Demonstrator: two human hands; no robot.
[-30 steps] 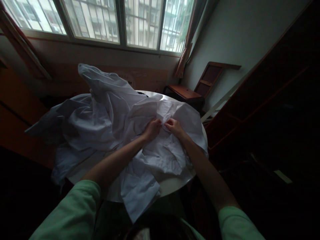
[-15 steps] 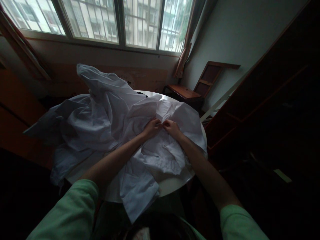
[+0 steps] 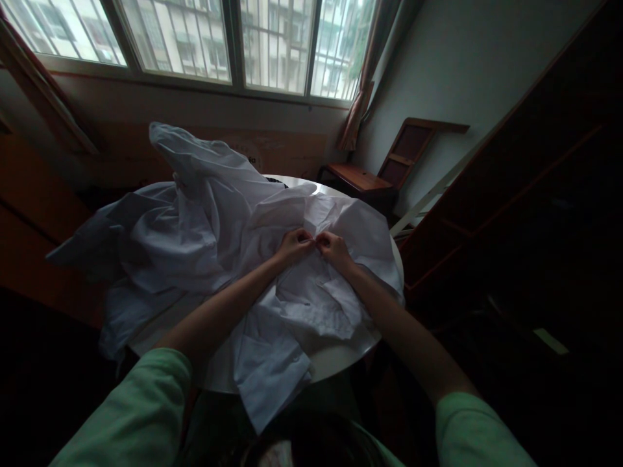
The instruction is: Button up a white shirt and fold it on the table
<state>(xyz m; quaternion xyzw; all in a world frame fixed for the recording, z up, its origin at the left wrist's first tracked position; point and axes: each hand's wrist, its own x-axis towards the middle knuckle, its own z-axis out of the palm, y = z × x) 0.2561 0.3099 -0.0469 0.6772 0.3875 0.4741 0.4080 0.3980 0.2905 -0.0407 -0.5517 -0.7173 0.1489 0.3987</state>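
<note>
Both hands meet over the white garment [image 3: 214,227] heaped across the round tabletop [image 3: 341,357]: left hand [image 3: 292,246] and right hand [image 3: 332,248] pinch one fold between them, toward the right edge.

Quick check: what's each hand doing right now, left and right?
Left hand: closed, pinching the white garment at its middle.
Right hand: closed, pinching the same white garment right beside the left hand, fingertips meeting.
</note>
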